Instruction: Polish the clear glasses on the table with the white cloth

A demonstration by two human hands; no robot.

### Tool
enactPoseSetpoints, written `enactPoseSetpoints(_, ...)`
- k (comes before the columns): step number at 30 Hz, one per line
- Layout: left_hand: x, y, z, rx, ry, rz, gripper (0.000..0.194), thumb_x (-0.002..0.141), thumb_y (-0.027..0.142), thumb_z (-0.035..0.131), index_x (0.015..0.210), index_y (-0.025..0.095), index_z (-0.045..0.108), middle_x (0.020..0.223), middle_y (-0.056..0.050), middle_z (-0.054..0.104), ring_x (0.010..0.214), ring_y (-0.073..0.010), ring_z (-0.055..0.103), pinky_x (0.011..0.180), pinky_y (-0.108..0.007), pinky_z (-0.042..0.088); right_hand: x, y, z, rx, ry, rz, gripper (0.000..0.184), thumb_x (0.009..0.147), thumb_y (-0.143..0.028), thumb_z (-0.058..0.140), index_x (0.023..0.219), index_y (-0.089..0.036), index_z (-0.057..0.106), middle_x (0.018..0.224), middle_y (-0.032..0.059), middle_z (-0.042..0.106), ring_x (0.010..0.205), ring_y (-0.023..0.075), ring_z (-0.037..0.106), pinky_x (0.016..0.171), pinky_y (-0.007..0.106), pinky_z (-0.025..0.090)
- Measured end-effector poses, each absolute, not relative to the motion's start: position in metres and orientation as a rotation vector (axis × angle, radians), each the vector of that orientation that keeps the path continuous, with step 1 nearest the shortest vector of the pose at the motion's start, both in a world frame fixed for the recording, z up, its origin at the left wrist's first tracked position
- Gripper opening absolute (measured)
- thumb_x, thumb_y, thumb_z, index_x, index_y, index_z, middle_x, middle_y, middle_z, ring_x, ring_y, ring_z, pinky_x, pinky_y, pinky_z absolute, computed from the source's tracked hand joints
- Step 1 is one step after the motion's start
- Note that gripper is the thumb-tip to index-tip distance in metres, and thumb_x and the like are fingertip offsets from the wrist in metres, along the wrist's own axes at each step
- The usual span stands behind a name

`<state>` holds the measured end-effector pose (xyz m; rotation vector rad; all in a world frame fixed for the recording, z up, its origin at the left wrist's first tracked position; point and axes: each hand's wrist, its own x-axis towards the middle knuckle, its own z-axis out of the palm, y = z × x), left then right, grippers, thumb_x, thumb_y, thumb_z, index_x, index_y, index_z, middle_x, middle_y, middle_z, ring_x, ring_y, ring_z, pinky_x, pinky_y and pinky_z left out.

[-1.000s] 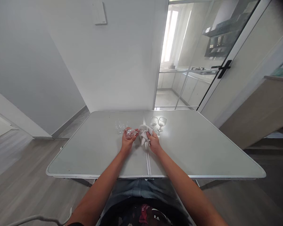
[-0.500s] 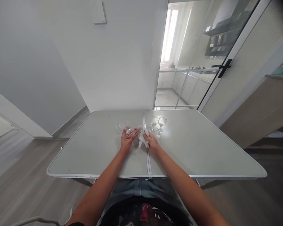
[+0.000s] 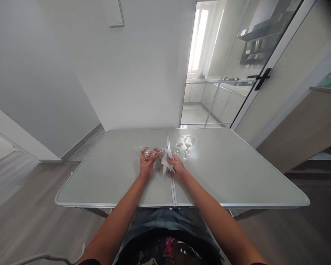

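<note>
My left hand [image 3: 147, 165] is closed around the bowl of a clear stemmed glass [image 3: 149, 154], which lies tilted sideways with its foot toward the right. My right hand [image 3: 177, 164] grips a white cloth [image 3: 166, 160], and the cloth is pressed against the foot end of that glass. Just beyond the right hand, two stemmed glasses [image 3: 189, 144] stand upright side by side. More clear glassware [image 3: 139, 146] stands behind my left hand, partly covered by it and too faint to count.
Everything rests on a pale grey folding table [image 3: 223, 176] with a metal rim and a centre seam. A white wall [image 3: 143, 73] meets its far edge. To the right is a glazed door with a black handle [image 3: 262, 79]. A pale cable [image 3: 44, 256] shows at lower left.
My left hand and the held glass have shifted slightly to the left and turned a little. The cloth has changed its fold slightly; the right hand stays nearly in place.
</note>
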<state>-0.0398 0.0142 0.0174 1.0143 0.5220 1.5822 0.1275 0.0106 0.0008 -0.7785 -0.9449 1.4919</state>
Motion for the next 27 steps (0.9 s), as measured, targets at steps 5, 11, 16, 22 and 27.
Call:
enactPoseSetpoints(5, -0.0395, 0.0137, 0.0150, 1.046, 0.536, 1.529, 0.064, 0.074, 0.032, 0.086, 0.121, 0.028, 0.044, 0.117, -0.009, 0.071, 0.113, -0.0263, 0.069, 0.105, -0.049, 0.050, 0.1295, 0.0116, 0.0010, -0.735, -0.902, 1.496, 0.046, 0.070, -0.038, 0.081, 0.113, -0.026, 0.069, 0.096, 0.0026, 0.069, 0.082, 0.0192, 0.062, 0.070, 0.029, 0.049)
enactPoseSetpoints(11, -0.0393, 0.0141, 0.0128, 1.075, 0.564, 1.533, 0.067, 0.071, 0.033, 0.087, 0.122, 0.027, 0.043, 0.117, -0.010, 0.071, 0.112, -0.0272, 0.070, 0.102, -0.048, 0.053, 0.1292, 0.0147, -0.0028, -0.770, -0.913, 1.548, 0.044, 0.066, -0.036, 0.083, 0.106, -0.022, 0.071, 0.091, 0.0034, 0.070, 0.077, 0.0188, 0.062, 0.067, 0.029, 0.048)
enactPoseSetpoints(16, -0.0397, 0.0134, 0.0119, 1.070, 0.591, 1.575, 0.066, 0.073, 0.034, 0.086, 0.123, 0.028, 0.044, 0.120, -0.010, 0.070, 0.114, -0.0270, 0.069, 0.101, -0.047, 0.054, 0.1293, 0.0130, 0.0001, -0.769, -0.937, 1.527, 0.043, 0.067, -0.036, 0.081, 0.107, -0.023, 0.071, 0.089, 0.0028, 0.070, 0.075, 0.0179, 0.060, 0.065, 0.028, 0.047)
enactPoseSetpoints(22, -0.0374, 0.0112, 0.0130, 1.113, 0.588, 1.511, 0.067, 0.071, 0.034, 0.087, 0.122, 0.026, 0.045, 0.116, -0.011, 0.072, 0.112, -0.0276, 0.070, 0.099, -0.048, 0.055, 0.1311, 0.0103, 0.0068, -0.759, -0.929, 1.503, 0.046, 0.069, -0.036, 0.080, 0.113, -0.025, 0.069, 0.095, 0.0031, 0.070, 0.080, 0.0193, 0.062, 0.069, 0.030, 0.049)
enactPoseSetpoints(27, -0.0418, 0.0152, 0.0163, 1.056, 0.606, 1.624, 0.066, 0.072, 0.036, 0.086, 0.122, 0.028, 0.044, 0.119, -0.010, 0.070, 0.114, -0.0267, 0.069, 0.099, -0.046, 0.055, 0.1288, 0.0083, 0.0068, -0.819, -0.997, 1.567, 0.039, 0.068, -0.036, 0.080, 0.103, -0.021, 0.071, 0.086, 0.0032, 0.070, 0.075, 0.0190, 0.061, 0.066, 0.029, 0.047)
